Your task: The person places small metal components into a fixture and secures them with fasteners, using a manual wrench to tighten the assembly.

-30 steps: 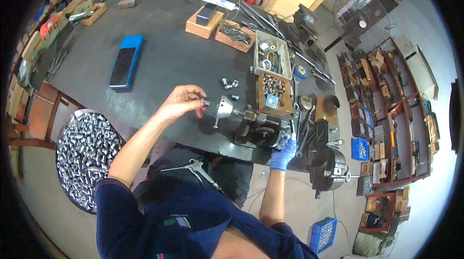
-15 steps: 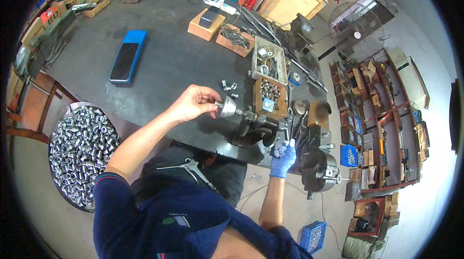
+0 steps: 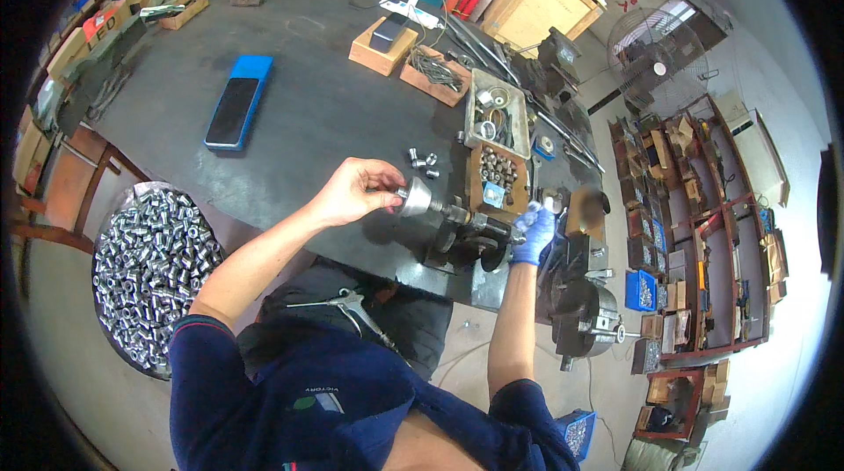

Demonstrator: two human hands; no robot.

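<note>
My bare left hand (image 3: 362, 193) reaches over the front of the workbench. Its thumb and fingers pinch a small metal fitting (image 3: 402, 193) at the wide mouth of a cone-shaped steel chuck (image 3: 418, 197). The chuck sits on the left end of a dark bench fixture (image 3: 475, 234). At the fixture's right end is my right hand (image 3: 534, 236) in a blue glove, its fingers curled; what they close around is hidden. Several loose shiny fittings (image 3: 425, 161) lie on the bench beyond the chuck.
A large round container of metal fittings (image 3: 158, 277) stands left. Beyond the fixture are a wooden box of small parts (image 3: 476, 187) and a grey tray (image 3: 476, 124). A vise (image 3: 587, 321) is at right. A blue-cased phone (image 3: 237, 106) lies on the bench. An air gun (image 3: 356, 306) rests on my lap.
My right hand has moved forward and slightly right along the fixture's right end. The left hand stays at the chuck. The whole view has shifted slightly.
</note>
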